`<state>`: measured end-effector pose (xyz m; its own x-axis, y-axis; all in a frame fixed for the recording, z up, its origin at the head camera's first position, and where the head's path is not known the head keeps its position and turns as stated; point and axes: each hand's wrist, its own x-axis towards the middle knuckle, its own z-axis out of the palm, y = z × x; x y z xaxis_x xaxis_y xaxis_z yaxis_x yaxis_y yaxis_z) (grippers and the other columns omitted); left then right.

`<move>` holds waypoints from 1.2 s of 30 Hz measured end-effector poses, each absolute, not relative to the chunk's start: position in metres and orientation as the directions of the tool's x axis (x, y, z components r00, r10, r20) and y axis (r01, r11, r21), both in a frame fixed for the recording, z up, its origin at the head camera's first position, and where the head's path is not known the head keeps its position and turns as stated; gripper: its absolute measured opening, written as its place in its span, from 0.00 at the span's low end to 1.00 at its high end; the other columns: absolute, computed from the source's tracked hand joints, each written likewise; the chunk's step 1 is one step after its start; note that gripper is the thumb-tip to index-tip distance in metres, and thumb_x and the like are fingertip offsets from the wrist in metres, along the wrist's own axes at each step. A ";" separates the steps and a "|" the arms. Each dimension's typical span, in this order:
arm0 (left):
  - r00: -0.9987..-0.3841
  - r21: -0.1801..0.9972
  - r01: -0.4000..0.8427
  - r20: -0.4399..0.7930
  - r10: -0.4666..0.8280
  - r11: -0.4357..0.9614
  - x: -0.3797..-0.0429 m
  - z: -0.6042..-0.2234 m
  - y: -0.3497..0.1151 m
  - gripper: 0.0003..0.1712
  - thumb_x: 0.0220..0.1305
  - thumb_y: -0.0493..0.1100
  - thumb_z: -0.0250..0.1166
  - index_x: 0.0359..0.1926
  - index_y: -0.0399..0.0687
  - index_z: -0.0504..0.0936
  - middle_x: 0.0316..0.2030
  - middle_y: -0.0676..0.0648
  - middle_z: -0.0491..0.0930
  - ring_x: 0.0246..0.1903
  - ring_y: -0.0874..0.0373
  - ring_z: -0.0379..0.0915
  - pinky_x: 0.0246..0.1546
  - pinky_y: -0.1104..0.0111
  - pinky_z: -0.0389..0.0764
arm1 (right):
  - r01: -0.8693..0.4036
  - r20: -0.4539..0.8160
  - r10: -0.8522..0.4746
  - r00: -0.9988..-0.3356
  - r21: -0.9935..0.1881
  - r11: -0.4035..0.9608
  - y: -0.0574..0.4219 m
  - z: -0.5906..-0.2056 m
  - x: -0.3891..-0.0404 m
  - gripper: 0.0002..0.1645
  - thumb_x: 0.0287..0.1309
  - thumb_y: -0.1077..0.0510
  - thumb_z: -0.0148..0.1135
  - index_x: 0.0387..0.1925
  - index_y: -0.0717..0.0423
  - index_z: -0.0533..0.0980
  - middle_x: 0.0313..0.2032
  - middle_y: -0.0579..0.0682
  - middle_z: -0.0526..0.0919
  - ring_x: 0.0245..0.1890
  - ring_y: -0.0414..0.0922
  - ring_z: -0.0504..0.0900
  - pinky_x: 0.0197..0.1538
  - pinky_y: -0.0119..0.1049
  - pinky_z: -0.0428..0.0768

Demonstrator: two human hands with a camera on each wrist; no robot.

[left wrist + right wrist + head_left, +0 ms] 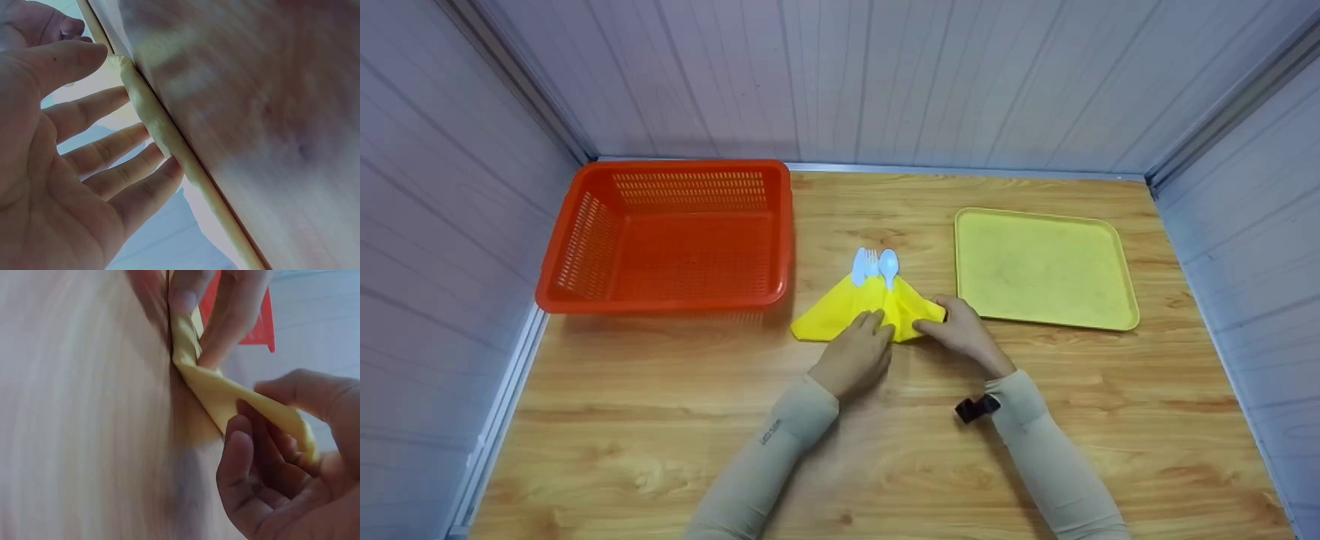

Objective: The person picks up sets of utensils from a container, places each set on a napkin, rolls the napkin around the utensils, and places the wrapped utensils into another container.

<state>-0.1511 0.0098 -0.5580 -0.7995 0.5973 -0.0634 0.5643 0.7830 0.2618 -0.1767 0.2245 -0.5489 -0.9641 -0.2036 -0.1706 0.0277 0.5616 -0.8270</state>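
The left hand is extended, fingers straight and slightly spread, fingertips touching the near edge of the napkin. The right hand pinches the napkin's right corner between thumb and fingers, holding it off the table. The napkin lies between basket and tray; knife, fork and spoon project from its far side.

Booth-like workspace: panelled walls on three sides, wood-grain tabletop.
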 end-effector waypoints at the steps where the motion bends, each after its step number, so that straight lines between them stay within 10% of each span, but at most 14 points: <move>1: -0.799 0.258 0.566 -0.061 0.598 0.783 -0.151 -0.558 0.010 0.23 0.76 0.46 0.53 0.65 0.41 0.75 0.67 0.37 0.69 0.66 0.42 0.66 0.66 0.55 0.67 | 0.021 -0.159 -0.206 -0.966 -0.838 0.545 0.222 -0.549 -0.176 0.14 0.57 0.58 0.69 0.40 0.65 0.79 0.29 0.49 0.77 0.28 0.43 0.73 0.32 0.32 0.71; 22: -0.786 0.235 0.585 -0.075 0.614 0.776 -0.154 -0.558 0.008 0.25 0.74 0.48 0.56 0.67 0.43 0.74 0.67 0.38 0.69 0.66 0.43 0.66 0.63 0.55 0.70 | -0.016 -0.087 -0.237 -0.968 -0.917 0.399 0.194 -0.561 -0.179 0.19 0.62 0.63 0.63 0.54 0.67 0.78 0.45 0.57 0.83 0.43 0.48 0.78 0.46 0.35 0.77; 36: -0.778 0.228 0.589 -0.102 0.620 0.775 -0.154 -0.556 0.002 0.31 0.70 0.53 0.61 0.70 0.49 0.71 0.70 0.40 0.65 0.67 0.41 0.63 0.58 0.49 0.74 | -0.011 -0.103 -0.234 -0.967 -0.897 0.441 0.190 -0.558 -0.182 0.13 0.62 0.61 0.64 0.47 0.63 0.80 0.41 0.53 0.83 0.40 0.47 0.76 0.46 0.39 0.75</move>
